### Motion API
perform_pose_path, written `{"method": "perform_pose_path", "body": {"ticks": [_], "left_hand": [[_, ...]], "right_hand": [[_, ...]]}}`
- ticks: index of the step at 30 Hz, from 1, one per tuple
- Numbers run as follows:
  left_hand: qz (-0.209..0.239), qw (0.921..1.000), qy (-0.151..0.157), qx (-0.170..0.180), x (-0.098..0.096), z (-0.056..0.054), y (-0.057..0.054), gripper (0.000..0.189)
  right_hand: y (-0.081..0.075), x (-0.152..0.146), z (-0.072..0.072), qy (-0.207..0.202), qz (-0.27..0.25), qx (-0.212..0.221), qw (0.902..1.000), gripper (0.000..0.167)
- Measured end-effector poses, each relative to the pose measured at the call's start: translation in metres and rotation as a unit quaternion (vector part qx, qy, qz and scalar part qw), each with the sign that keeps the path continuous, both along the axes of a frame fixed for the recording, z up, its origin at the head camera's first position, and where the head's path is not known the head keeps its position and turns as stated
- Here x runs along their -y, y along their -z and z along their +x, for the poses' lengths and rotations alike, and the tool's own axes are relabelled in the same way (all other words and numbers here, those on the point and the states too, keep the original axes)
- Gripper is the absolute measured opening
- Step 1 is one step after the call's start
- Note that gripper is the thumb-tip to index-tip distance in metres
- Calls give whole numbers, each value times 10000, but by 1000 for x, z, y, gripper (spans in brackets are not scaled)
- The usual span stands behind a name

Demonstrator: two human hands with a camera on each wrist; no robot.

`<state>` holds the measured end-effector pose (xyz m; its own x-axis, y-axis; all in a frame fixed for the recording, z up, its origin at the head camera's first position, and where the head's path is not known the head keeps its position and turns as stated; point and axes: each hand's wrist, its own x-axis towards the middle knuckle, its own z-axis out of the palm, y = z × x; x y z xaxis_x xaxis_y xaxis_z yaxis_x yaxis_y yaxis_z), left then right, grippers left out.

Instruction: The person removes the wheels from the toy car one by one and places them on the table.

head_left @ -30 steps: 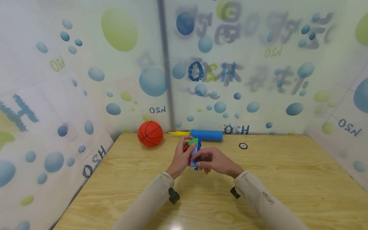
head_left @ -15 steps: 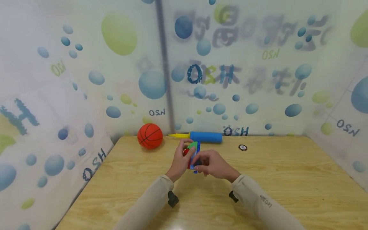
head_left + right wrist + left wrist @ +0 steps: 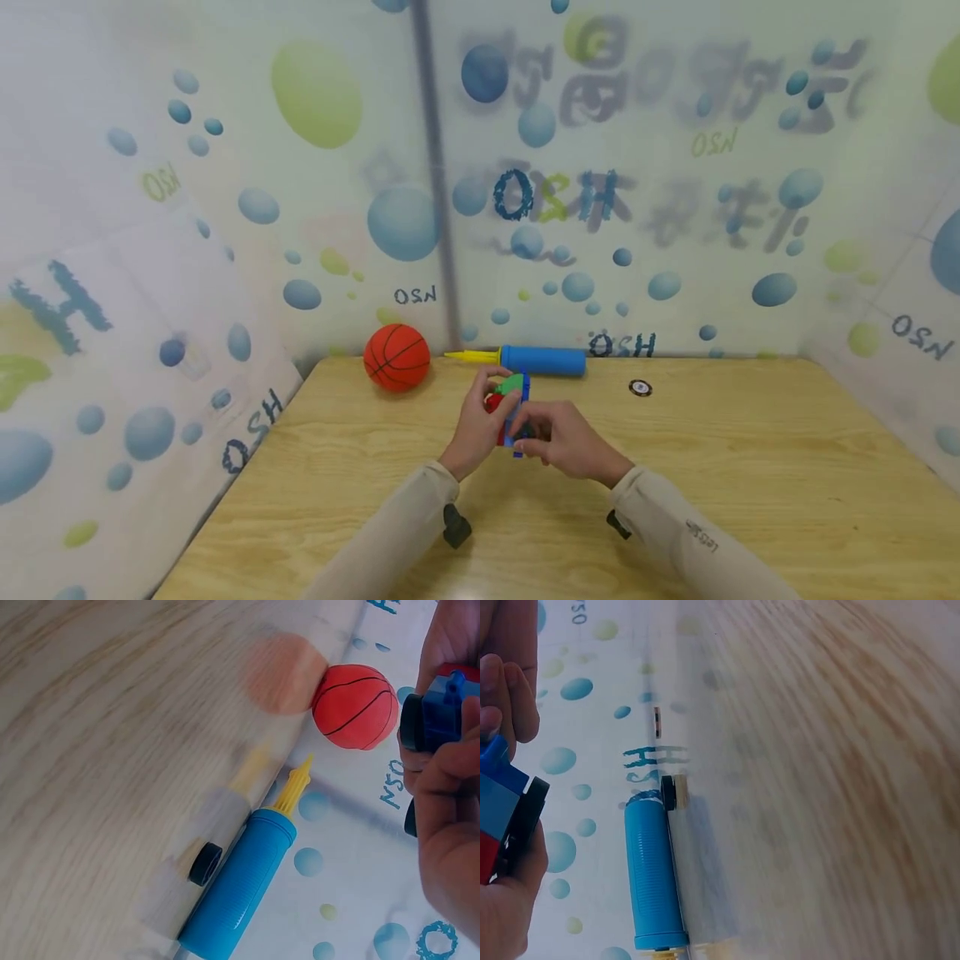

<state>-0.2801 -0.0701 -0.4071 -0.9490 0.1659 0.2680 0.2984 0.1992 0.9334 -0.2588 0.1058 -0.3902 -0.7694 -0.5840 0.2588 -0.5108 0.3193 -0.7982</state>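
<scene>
- Fingers of the left hand (image 3: 474,429) curl round a small blocky toy (image 3: 514,383) in green, red and blue, while the right hand (image 3: 566,437) bends its own in to pinch at the near end; quite what those tips press on, I can't make out.
- It's held up over the wooden table (image 3: 315,467), between the two hands, with the blue pump (image 3: 543,361) lying beyond.
- I'd guess hard plastic: light, stiff, perhaps a touch slippery under dry fingertips.
- That black wheel-like disc (image 3: 412,722) on its side may well turn, so it'd make a poor hold; the broader flat faces look surer.
- Small joined parts could pop loose under a hard squeeze, so I'd hold the body firmly but gently.
</scene>
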Motion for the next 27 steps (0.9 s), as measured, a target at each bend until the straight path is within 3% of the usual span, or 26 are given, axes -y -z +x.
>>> {"method": "perform_pose_path", "body": {"ticks": [20,24,27], "left_hand": [[-45,9999,-78,-137,-8,0,-8,35],[-1,9997,-208,-107,-10,-2,-5,35],[-21,9995,-328,-26,-9,-1,-4,35]], "right_hand": [[1,-7,0,3,-220,-346,9992,5],[2,-9,1,-2,-140,-653,9978,4],[3,-11,1,30,-124,-597,9981,7]]}}
